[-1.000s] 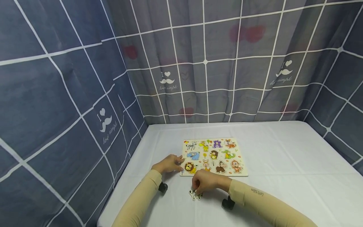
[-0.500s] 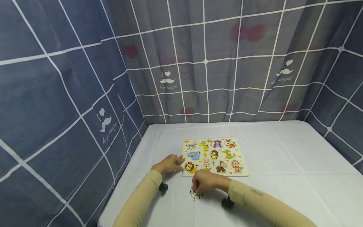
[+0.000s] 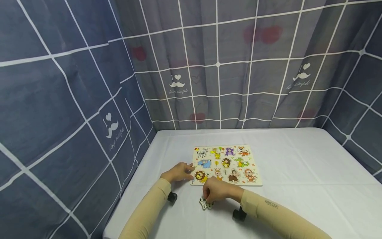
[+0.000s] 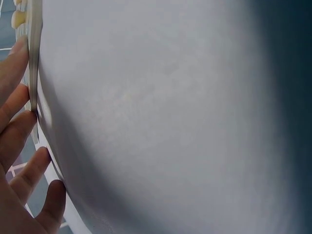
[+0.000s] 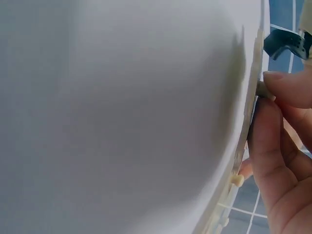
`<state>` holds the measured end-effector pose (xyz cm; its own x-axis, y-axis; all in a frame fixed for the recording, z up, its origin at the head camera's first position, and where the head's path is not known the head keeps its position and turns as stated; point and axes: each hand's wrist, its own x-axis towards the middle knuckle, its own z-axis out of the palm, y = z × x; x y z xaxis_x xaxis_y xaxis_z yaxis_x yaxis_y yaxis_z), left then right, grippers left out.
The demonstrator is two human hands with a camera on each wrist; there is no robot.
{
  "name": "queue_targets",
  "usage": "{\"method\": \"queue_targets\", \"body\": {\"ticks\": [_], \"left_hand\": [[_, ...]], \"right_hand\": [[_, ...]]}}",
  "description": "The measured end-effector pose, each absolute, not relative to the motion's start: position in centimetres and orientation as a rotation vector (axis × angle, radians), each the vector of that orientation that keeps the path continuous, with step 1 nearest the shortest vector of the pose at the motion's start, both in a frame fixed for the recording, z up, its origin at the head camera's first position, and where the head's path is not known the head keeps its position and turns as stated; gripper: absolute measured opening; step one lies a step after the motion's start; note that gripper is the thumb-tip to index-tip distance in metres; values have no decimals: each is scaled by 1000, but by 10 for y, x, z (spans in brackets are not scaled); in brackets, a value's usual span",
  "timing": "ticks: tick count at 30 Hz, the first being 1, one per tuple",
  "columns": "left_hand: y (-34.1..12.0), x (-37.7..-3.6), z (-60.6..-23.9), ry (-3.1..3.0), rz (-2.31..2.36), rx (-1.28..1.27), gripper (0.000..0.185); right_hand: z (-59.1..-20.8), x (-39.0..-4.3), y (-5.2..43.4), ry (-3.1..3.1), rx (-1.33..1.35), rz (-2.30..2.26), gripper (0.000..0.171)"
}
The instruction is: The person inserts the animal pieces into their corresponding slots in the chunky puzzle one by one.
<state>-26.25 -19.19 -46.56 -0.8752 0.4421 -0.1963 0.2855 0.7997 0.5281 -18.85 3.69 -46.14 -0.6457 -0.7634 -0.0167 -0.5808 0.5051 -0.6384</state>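
A black-and-white animal puzzle piece point(image 3: 204, 204) lies on the white tablecloth just in front of the puzzle board point(image 3: 216, 169). My right hand point(image 3: 217, 190) pinches its small knob point(image 5: 264, 90) between thumb and fingers and covers part of the piece. At the board's left edge rests my left hand point(image 3: 178, 172), its fingers spread and loosely bent. The left wrist view has the thumb and fingertips point(image 4: 29, 122) touching the board's side. The colourful board holds several animal pictures, among them a lion point(image 3: 201, 176), a blue elephant point(image 3: 204, 163) and a zebra point(image 3: 202, 153).
The white-covered table point(image 3: 298, 159) extends around the board. A grey checked curtain point(image 3: 232, 79) hangs behind it, and a darker blue one point(image 3: 59, 126) hangs along the left side. Black wrist devices point(image 3: 239, 214) sit under both forearms.
The black-and-white puzzle piece has turned or tilted slightly under my right fingers. Both hands otherwise stay where they were; the head view has shifted a little.
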Motion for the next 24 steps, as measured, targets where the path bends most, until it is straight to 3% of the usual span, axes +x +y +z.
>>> {"method": "queue_targets", "body": {"ticks": [15, 24], "left_hand": [[-192, -261, -464, 2681, 699, 555, 56], [-193, -262, -465, 2694, 667, 614, 55]], "right_hand": [[-455, -204, 47, 2450, -1103, -1109, 15], [-461, -222, 52, 2536, -947, -1219, 17]]}}
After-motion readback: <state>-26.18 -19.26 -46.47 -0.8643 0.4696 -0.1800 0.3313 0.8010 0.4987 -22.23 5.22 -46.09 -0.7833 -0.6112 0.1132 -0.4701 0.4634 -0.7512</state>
